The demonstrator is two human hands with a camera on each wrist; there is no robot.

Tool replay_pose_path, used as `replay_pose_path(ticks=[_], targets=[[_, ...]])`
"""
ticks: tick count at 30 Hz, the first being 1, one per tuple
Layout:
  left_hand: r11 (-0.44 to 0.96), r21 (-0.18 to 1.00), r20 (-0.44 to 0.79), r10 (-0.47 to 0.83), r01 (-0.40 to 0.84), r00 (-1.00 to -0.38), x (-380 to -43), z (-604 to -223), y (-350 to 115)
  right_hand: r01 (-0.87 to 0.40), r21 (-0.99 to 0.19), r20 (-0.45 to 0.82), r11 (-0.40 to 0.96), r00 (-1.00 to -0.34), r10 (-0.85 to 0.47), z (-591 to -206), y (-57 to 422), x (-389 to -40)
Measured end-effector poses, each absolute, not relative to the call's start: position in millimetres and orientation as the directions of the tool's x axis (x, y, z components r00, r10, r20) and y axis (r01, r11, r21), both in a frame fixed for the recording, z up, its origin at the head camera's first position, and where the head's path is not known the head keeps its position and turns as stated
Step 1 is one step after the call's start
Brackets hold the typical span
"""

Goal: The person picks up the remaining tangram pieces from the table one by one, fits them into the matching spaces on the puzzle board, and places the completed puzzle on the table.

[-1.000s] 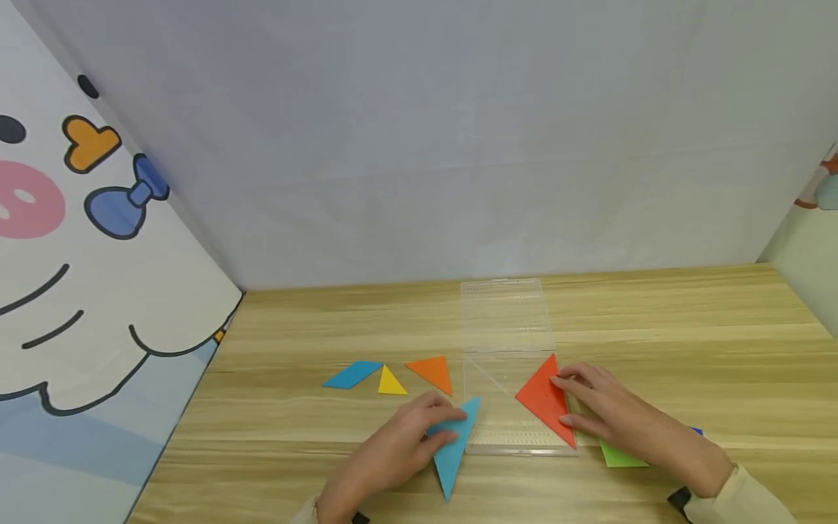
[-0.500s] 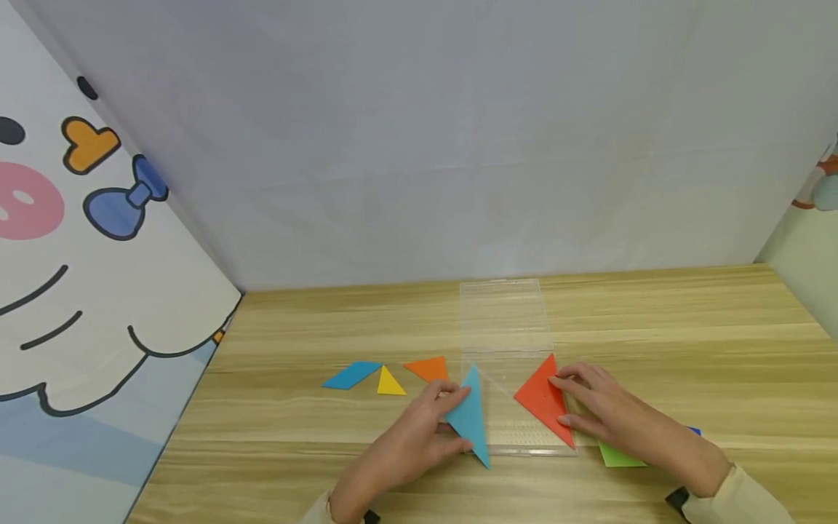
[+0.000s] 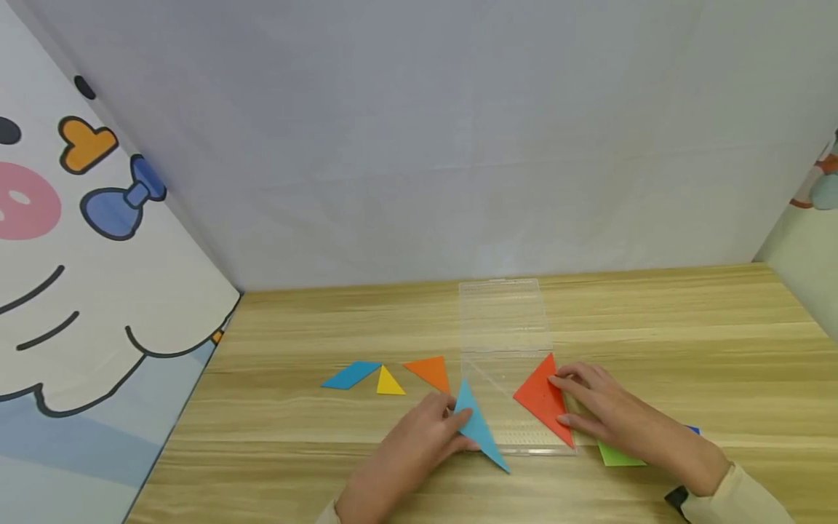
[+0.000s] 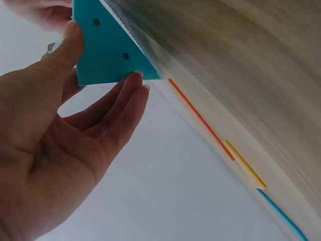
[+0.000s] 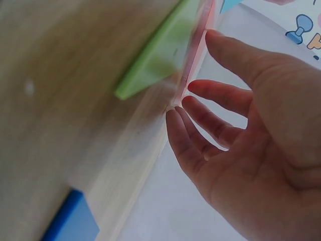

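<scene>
Near the lower middle of the frame, the left hand (image 3: 422, 440) is pinching a light-blue, flat, triangular piece (image 3: 476, 428) between thumb and fingers, holding it tilted over the left side of a clear plastic hinged case (image 3: 491, 404). The piece's long edge is slanting toward the lower right, its tip reaching past the case's lower rim; whether it is touching that rim, I cannot tell. To the right, a red, flat, triangular piece (image 3: 545, 402) is lying on the case's right half, its right edge running along the right wall. The right hand (image 3: 605, 404) is resting its thumb and fingertips at that edge, loosely bent, its grip unclenched. A strip of clear plastic, crossed by a pale diagonal line, is separating the two triangles. The case's upper panel is lying unfolded toward the table's (image 3: 668, 320) far edge. Left of the case, an orange triangle (image 3: 432, 371), a yellow triangle (image 3: 390, 382) and a blue parallelogram (image 3: 352, 375) are forming a row, yellow sitting just beside the parallelogram. A lime-green piece (image 3: 618, 456) and a dark-blue piece (image 3: 694, 430) are showing partly behind the right forearm. Wood grain is stretching from there toward the frame's right edge. Tiny rows of marks are patterning the plastic, too small for reading.
</scene>
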State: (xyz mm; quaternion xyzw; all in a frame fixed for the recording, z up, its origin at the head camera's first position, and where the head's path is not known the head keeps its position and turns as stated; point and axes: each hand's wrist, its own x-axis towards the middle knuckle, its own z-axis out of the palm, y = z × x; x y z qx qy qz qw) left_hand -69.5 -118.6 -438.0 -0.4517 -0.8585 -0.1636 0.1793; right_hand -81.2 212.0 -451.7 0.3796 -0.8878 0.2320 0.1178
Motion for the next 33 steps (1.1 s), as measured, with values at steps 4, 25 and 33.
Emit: replay_pose_path(ticks=[4,25,33], targets=[[0.579,-0.024,0.465,0.728,0.815,-0.504,-69.5,-437.8,-114.5,-0.722,-0.326,0.379,0.61,-0.691,-0.615,-451.6,212.2,-81.0],[0.528,-0.048,0.21,0.835,0.848,-0.508,-67.3,-433.8,-111.3,-0.714,-0.323,0.368,0.622,-0.7,-0.612,-451.8,211.5,-81.1],[0.499,0.095,0.131,0.851,0.861,-0.508,-70.3,-431.5,-108.8,-0.706,-0.327,0.361,0.628,-0.708,-0.607,-451.9,211.8,-80.5]])
